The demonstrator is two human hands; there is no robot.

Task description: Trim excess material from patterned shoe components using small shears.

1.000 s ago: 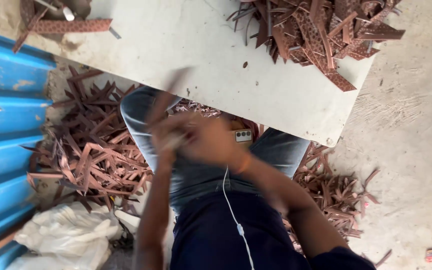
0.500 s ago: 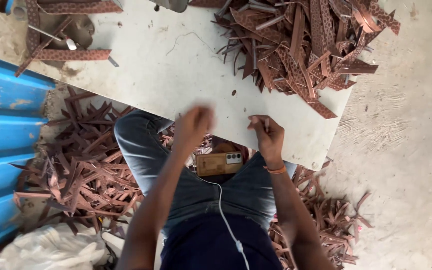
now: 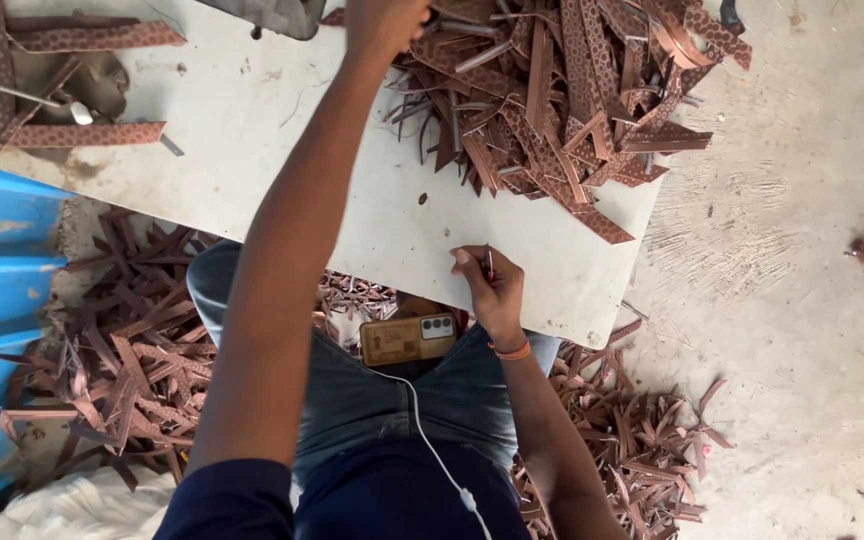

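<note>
Two bare hands are at work over a pale, scuffed counter [image 3: 282,150]. The left hand [image 3: 384,22] reaches far forward and is cut off by the top edge, so whether its fingers are open or closed cannot be told; it sits at the near rim of a heap of brown, dot-patterned strips [image 3: 562,100] that spreads away to its right and also runs out of view. The right hand [image 3: 490,295] rests at the counter's near edge, fingers [image 3: 467,262] curled closed around a thin dark tool [image 3: 490,265], too small to identify. The strips are flat, narrow, reddish-brown and lie crossed at all angles. Bare counter lies between the two hands. Below the right hand's fingers a tan phone [image 3: 407,340] rests on the lap. More cut scraps [image 3: 122,350] litter the floor on both sides.
</note>
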